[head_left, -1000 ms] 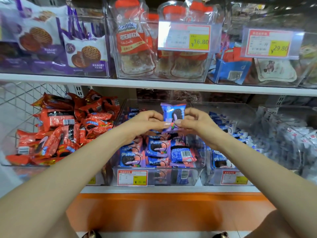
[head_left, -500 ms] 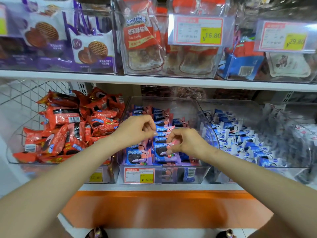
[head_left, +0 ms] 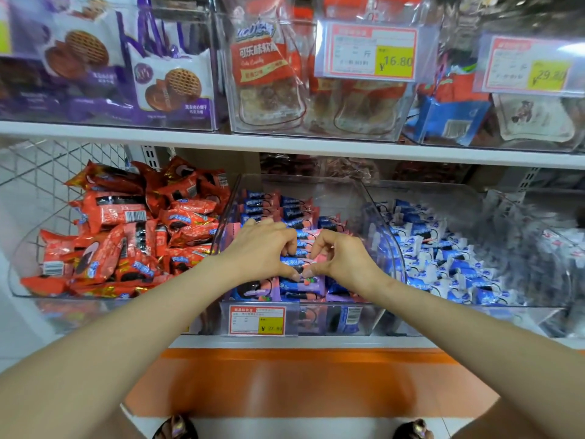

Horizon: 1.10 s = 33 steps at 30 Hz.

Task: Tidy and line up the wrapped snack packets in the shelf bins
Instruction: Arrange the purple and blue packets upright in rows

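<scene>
A clear middle bin (head_left: 384, 223) on the lower shelf holds several blue-and-pink wrapped cookie packets (head_left: 294, 213) standing in rows. My left hand (head_left: 261, 248) and my right hand (head_left: 343, 258) are both down in this bin, fingers curled, thumbs nearly touching. Between them they grip a small group of the blue-and-pink packets (head_left: 296, 264) near the bin's front. More packets (head_left: 253, 288) lie flat below the hands at the front wall.
A bin of red packets (head_left: 126, 236) stands to the left, a bin of blue-and-white packets (head_left: 443, 258) to the right. A price tag (head_left: 257, 320) hangs on the middle bin's front. The upper shelf (head_left: 285, 145) carries clear boxes of other snacks close overhead.
One second ago both hands held a single blue packet up above the bin. They have since lowered into the bin and now clasp packets in the front rows.
</scene>
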Tool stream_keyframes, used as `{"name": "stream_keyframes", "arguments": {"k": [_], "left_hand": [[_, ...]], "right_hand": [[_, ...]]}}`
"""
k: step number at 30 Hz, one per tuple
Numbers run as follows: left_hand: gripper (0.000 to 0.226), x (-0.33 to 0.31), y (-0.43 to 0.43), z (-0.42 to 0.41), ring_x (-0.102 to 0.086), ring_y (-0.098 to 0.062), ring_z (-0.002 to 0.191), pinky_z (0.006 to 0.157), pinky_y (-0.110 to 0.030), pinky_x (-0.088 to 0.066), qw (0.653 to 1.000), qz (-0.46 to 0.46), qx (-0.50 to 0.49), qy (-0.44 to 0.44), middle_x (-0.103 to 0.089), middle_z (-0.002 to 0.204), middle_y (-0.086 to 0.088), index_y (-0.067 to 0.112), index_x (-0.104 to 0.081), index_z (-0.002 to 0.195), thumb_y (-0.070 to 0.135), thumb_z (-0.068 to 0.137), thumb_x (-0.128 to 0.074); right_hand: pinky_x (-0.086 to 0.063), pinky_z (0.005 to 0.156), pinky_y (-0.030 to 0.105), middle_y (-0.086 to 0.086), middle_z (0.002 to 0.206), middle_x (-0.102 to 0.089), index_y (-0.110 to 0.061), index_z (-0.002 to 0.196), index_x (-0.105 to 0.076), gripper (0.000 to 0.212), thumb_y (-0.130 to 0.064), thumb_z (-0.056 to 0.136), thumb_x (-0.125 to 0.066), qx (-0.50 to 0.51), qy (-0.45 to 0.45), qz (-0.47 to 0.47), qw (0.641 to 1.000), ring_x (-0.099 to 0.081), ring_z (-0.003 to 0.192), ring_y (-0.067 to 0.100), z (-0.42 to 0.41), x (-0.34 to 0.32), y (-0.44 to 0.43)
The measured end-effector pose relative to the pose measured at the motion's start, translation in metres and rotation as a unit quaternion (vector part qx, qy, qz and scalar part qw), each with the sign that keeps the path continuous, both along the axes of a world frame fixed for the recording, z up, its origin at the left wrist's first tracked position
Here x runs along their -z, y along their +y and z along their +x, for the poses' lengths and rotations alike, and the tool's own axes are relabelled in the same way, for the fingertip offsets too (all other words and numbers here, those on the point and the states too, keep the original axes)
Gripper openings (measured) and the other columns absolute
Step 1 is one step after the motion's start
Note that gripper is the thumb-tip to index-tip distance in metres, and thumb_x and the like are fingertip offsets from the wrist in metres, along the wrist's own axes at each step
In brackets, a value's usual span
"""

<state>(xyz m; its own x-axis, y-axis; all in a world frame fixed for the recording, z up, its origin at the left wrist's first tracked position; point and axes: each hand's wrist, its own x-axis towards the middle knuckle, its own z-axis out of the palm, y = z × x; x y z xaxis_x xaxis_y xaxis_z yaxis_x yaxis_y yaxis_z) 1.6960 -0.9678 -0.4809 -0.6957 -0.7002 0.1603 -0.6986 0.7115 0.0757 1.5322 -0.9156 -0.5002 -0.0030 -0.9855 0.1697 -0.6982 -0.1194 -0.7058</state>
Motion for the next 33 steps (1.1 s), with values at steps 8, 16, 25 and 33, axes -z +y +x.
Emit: {"name": "stream_keyframes", "arguments": {"k": [8,16,25,33], "left_hand": [[0.041,0.005,0.004,-0.013,-0.044,-0.017,0.105,0.087,-0.033,-0.028,0.997,-0.043,-0.011,-0.064,-0.053,0.104,0.005,0.023,-0.053,0.096,0.054,0.074,-0.067],[0.034,-0.001,0.007,-0.006,-0.044,-0.015,0.103,0.086,-0.032,-0.029,0.999,0.001,-0.010,-0.045,-0.054,0.103,0.007,0.026,-0.048,0.090,0.051,0.076,-0.068],[0.026,-0.005,0.012,-0.004,-0.043,-0.011,0.095,0.076,-0.029,-0.025,1.000,0.016,-0.004,0.016,-0.049,0.092,0.013,0.030,-0.046,0.087,0.048,0.082,-0.063],[0.049,-0.016,0.017,-0.014,-0.047,-0.009,0.103,0.087,-0.026,-0.039,0.973,0.114,0.053,0.193,-0.050,0.109,0.011,0.025,-0.050,0.116,0.032,0.076,-0.076]], "right_hand": [[-0.046,0.066,0.033,-0.008,0.069,-0.060,-0.018,0.083,-0.057,0.037,-0.028,0.063,-0.086,-0.028,0.109,0.034,0.993,-0.055,0.066,0.012,-0.017,-0.007,-0.005],[-0.026,0.091,0.026,-0.009,0.122,-0.061,-0.031,0.122,-0.057,0.051,-0.049,0.077,-0.069,-0.116,0.523,0.085,0.840,-0.051,0.116,0.013,-0.052,-0.031,-0.006],[-0.028,0.104,0.039,0.005,0.122,-0.060,-0.019,0.125,-0.050,0.054,-0.039,0.079,-0.069,-0.096,0.576,0.112,0.804,-0.052,0.115,0.024,-0.035,-0.025,-0.011],[-0.046,0.087,0.033,-0.003,0.093,-0.070,-0.022,0.096,-0.072,0.024,-0.036,0.077,-0.066,-0.068,0.191,0.093,0.975,-0.061,0.088,0.012,-0.066,-0.078,0.014]]}}
